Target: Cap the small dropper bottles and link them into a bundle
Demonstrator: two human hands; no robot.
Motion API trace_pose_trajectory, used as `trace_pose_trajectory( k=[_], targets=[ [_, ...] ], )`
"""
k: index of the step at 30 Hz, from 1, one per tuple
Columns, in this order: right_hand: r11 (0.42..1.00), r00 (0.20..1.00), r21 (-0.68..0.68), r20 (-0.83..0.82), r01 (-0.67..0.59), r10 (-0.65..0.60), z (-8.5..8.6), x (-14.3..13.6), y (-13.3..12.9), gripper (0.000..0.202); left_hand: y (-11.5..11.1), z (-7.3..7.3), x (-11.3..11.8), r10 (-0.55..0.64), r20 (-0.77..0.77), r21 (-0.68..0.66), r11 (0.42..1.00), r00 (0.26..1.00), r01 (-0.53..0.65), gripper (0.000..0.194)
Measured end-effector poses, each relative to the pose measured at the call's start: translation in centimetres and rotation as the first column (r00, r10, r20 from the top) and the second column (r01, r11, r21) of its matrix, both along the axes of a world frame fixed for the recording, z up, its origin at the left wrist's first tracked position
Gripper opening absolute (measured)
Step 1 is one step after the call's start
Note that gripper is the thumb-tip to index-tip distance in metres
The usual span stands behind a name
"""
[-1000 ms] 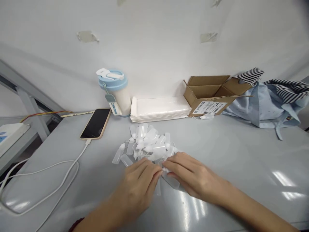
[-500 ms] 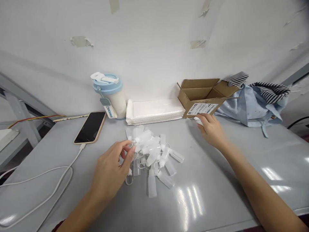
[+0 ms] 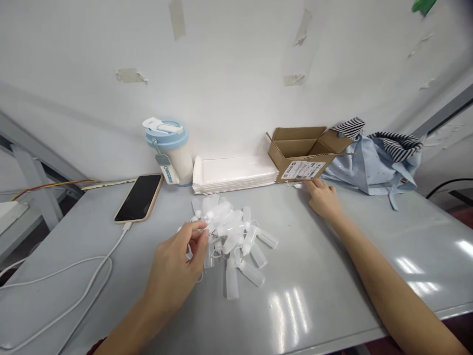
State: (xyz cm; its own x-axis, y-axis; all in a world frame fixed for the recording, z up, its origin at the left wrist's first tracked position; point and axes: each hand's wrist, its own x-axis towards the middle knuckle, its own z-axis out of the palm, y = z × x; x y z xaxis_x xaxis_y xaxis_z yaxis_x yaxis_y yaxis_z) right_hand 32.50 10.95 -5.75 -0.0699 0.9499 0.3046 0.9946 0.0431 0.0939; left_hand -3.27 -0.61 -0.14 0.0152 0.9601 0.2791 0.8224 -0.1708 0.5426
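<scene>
A loose pile of small translucent squeeze bottles [image 3: 231, 273], with white caps and thin loops, lies on the grey table. My left hand [image 3: 177, 264] is at the pile's left edge, its thumb and index finger curled together in a near pinch. A bit of translucent plastic shows between the fingers, but I cannot make out what they hold. My right hand [image 3: 324, 201] reaches to the foot of the open cardboard box [image 3: 286, 165], fingers stretched out. Just left of its fingertips lies a small white tip with a loop [image 3: 296, 186], apparently another bottle's cap.
White padded envelopes [image 3: 236, 172] are stacked against the wall, beside a cup with a blue lid [image 3: 181, 158]. At left lies a phone [image 3: 139, 198] with a white charging cable [image 3: 94, 276]. A light blue cloth bag [image 3: 369, 165] sits behind the box at right.
The view has tilted and shifted slightly. My right hand's fingers now stretch farther forward to the box's foot, beside the white tip. My left hand stays at the pile, its fingers slightly more curled.
</scene>
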Motion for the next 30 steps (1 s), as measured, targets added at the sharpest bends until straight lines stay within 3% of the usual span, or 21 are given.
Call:
trace_pose_trajectory(
  k=[5,11,12,15,18,30],
  targets=[
    [0.993,0.985,0.008,-0.12,-0.121,0.121,0.7,-1.3,-0.5,0.034,-0.5,-0.1,0.2,-0.108,0.002,0.127,0.986,0.994,0.107,0.011],
    [0.912,0.859,0.076,-0.314,-0.403,0.405,3.5,-7.6,-4.4,0.028,-0.7,-0.4,0.4,-0.176,0.008,0.162,0.972,0.984,0.172,0.011],
    [0.887,0.817,0.097,-0.353,-0.452,0.455,3.9,-8.8,-5.4,0.027,-0.7,-0.3,0.4,-0.174,0.011,0.15,0.974,0.985,0.171,0.012],
    [0.772,0.563,0.18,-0.587,-0.61,0.582,4.9,-11.4,-7.8,0.029,-0.6,-0.1,0.4,-0.172,0.035,0.121,0.978,0.984,0.167,0.017],
    [0.711,0.459,0.171,-0.656,-0.683,0.599,5.2,-12.5,-9.1,0.033,-0.6,0.1,0.4,-0.182,0.074,0.08,0.981,0.98,0.177,0.02],
    [0.663,0.445,0.195,-0.603,-0.723,0.663,4.9,-12.8,-10.1,0.038,-0.6,0.2,0.4,-0.253,0.13,0.082,0.966,0.959,0.244,0.013]
  ],
)
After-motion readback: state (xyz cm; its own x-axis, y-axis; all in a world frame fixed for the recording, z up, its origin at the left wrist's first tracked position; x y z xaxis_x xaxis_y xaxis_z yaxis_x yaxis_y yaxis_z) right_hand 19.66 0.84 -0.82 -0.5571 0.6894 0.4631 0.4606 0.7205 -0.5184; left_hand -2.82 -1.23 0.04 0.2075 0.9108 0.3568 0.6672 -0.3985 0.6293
